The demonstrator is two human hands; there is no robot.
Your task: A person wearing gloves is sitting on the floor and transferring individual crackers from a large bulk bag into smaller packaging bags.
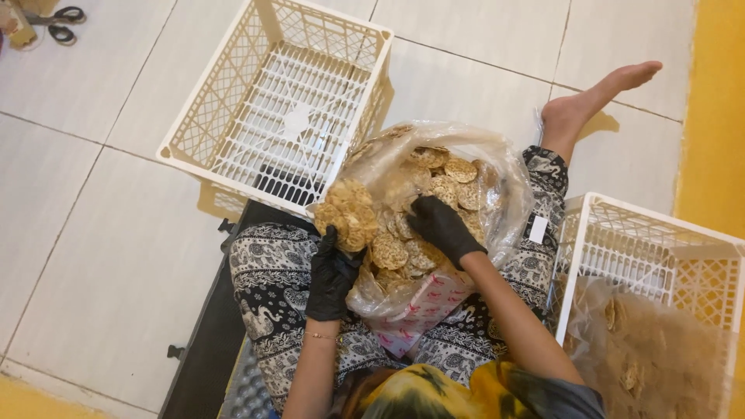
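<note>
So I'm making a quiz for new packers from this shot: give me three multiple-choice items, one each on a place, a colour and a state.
1. Where does the clear bag of crackers rest?
A on the person's lap
B inside a crate
C on a shelf

2. What colour are the gloves?
A blue
B black
C white

3. What does the left hand hold?
A nothing
B scissors
C a stack of crackers

Answers:
1 A, the bag sits on the patterned trousers.
2 B, both hands, the right hand too, wear black.
3 C, the fingers grip the stack.
</note>
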